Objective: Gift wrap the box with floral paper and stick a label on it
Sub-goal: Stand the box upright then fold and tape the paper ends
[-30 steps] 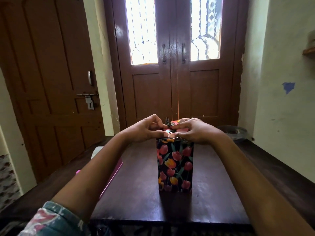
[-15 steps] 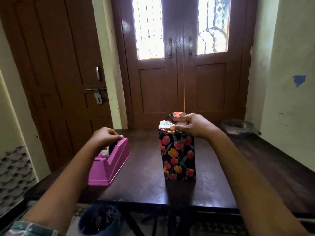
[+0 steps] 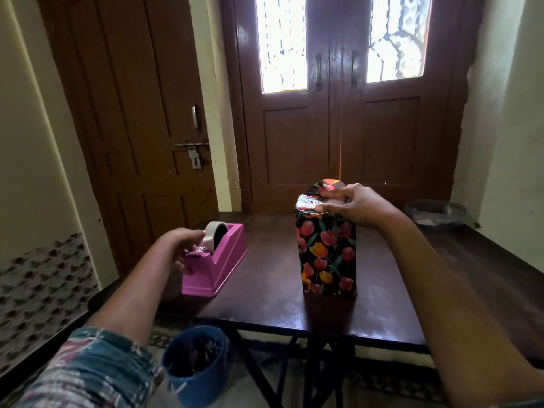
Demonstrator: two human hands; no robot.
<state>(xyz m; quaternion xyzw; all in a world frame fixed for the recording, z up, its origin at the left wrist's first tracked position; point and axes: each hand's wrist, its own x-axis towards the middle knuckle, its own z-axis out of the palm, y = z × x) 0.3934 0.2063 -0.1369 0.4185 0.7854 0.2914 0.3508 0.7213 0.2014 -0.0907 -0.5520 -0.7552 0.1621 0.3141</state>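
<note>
A tall box [image 3: 326,257] wrapped in black floral paper with red and orange tulips stands upright near the middle of the dark wooden table [image 3: 265,304]. My right hand [image 3: 353,206] presses down on the folded paper flaps at its top. To the left sits a pink tape dispenser [image 3: 215,266] with a roll of clear tape [image 3: 215,238]. My left hand [image 3: 182,245] is at the dispenser's near end, and its fingers pinch the free end of the tape at the cutter.
A blue bucket [image 3: 194,363] stands on the floor below the table's front left corner. A clear plastic bowl [image 3: 435,212] rests at the table's far right. Brown doors close off the room behind the table. A cream wall runs along the right side.
My left hand left the box top and went to the tape dispenser, where it now pinches the tape end. My right hand stays on the flaps. The camera view tilted down.
</note>
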